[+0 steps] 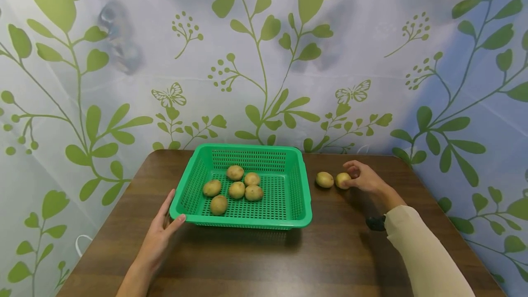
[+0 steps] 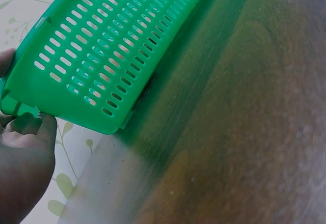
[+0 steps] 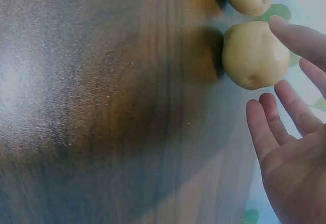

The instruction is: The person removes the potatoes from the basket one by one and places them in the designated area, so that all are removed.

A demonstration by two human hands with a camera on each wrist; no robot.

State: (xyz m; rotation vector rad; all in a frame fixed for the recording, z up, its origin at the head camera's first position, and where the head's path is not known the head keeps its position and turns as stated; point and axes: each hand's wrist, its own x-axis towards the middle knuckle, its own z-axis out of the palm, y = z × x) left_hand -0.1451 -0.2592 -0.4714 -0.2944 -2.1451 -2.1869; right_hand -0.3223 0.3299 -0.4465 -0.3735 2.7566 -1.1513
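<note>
A green plastic basket with slotted walls stands on the table, holding several potatoes in its left and middle part. At its near left corner my left hand grips the rim, thumb at the front and fingers along the side. Two potatoes lie on the table to the right of the basket. My right hand is at the right-hand potato, its fingers spread and not closed round it in the right wrist view. Beside that one lies the other loose potato.
The brown wooden table ends at a wall covering printed with green leaves and butterflies. A dark band-like object sits by the right sleeve cuff.
</note>
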